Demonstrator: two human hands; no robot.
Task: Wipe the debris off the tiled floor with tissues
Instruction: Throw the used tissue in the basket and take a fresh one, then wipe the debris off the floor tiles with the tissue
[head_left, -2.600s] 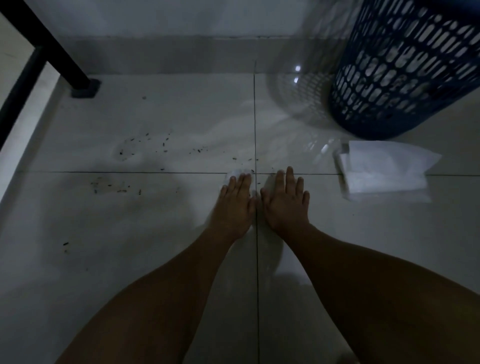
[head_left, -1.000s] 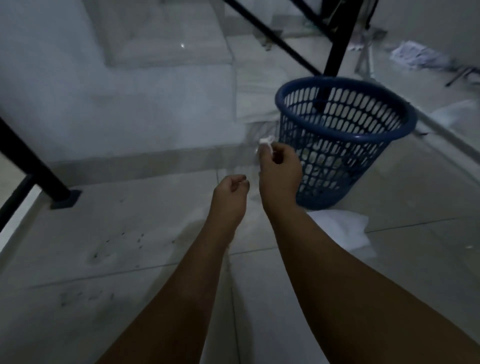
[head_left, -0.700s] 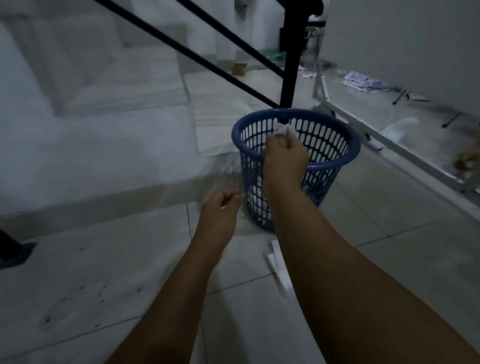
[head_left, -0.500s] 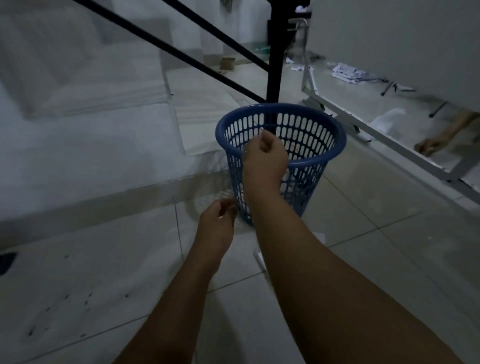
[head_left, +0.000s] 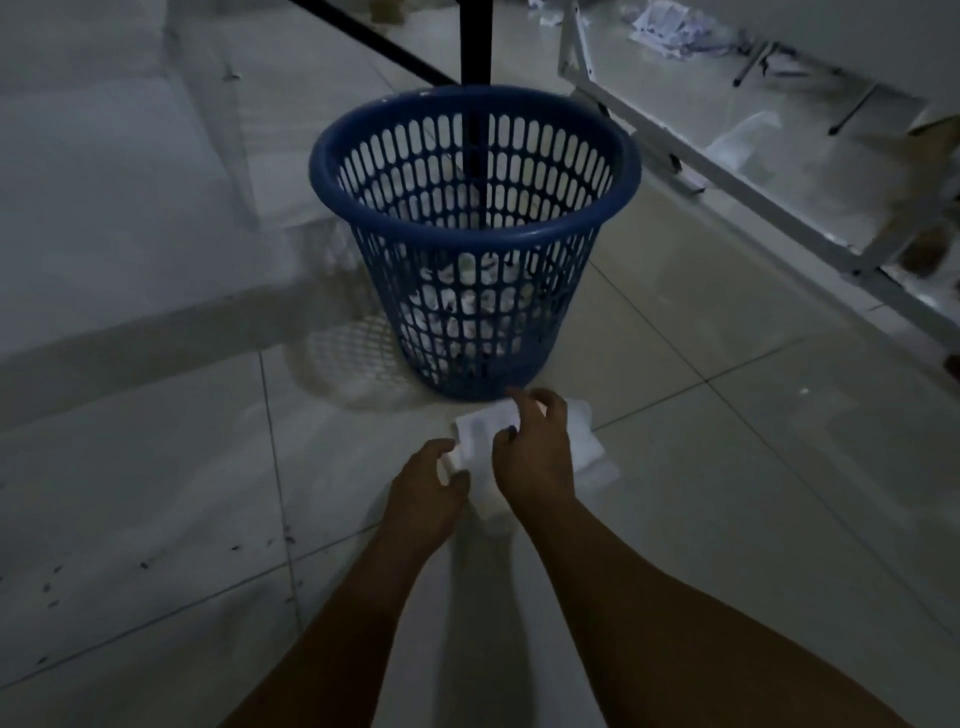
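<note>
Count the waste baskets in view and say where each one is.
1. The blue basket stands on the tiled floor just beyond the tissue stack that both hands reach. No other shows, though the view is dim.

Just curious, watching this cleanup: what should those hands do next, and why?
Probably peel one fresh sheet off the tissue stack. Both the left hand and right hand are at it, and dark debris lies on the tiled floor to the left.
</note>
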